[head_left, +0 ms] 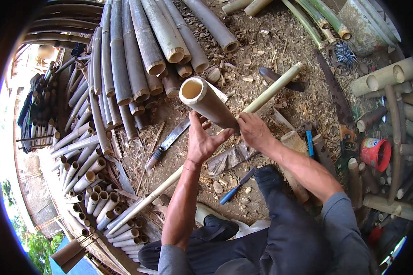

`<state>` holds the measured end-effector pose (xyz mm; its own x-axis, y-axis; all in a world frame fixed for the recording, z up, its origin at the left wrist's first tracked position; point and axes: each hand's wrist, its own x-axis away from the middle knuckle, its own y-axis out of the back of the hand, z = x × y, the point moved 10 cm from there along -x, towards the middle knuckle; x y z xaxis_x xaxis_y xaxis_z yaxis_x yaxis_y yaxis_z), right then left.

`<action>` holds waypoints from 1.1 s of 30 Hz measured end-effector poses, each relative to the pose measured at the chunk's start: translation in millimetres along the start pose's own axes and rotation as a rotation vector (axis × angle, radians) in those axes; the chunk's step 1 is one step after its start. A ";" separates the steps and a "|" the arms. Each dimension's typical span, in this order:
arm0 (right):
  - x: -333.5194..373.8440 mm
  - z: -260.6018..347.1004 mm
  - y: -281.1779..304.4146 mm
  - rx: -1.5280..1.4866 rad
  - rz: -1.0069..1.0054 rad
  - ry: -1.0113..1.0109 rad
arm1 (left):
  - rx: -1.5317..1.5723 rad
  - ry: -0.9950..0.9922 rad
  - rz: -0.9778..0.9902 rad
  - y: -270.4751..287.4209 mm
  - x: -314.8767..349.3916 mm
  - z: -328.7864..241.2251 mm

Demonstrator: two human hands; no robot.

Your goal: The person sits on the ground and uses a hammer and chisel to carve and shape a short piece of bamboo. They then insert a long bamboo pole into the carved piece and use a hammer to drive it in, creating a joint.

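Note:
A thick bamboo tube (pixel 211 104) stands tilted in front of me, its hollow cut end facing up toward me. My left hand (pixel 201 141) holds its side, thumb spread along the lower part and the other fingers partly hidden around it. Against the tube's lower end, my right hand (pixel 257 132) is closed around a long, slim, pale bamboo pole (pixel 275 90). That pole slants from the lower left, behind my left forearm, to the upper right. Whether it passes through or behind the tube is hidden by my hands. A split wood piece (pixel 231 158) lies below my hands.
A large knife (pixel 174 137) lies left of the tube. A blue-handled chisel (pixel 237 185) and a blue-handled hammer (pixel 309 140) lie nearer. Stacked bamboo (pixel 119 59) fills the left. At right are a handsaw (pixel 337 98) and a red bucket (pixel 375 153). Wood chips cover the ground.

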<state>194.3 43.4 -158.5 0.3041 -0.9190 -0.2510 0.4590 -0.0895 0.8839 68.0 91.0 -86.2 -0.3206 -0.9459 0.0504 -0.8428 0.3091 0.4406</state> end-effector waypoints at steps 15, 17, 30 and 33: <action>95.7 -56.4 50.7 -0.105 -0.117 -0.397 | 0.296 0.141 0.261 -42.5 53.2 103.1; 85.7 -105.9 82.1 -0.078 -0.292 -0.478 | 1.262 0.635 0.142 -21.1 100.3 170.4; 89.8 -68.2 45.4 0.035 0.218 -0.218 | -0.495 0.286 0.245 -0.9 86.8 140.7; 138.3 -120.6 82.1 0.140 0.047 -0.674 | -0.568 0.170 0.226 -2.5 90.7 137.9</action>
<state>374.7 -44.8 -168.2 -0.2849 -0.9573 0.0490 0.3318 -0.0506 0.9420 -18.6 18.1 -206.3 -0.3511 -0.8805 0.3187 -0.3869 0.4463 0.8069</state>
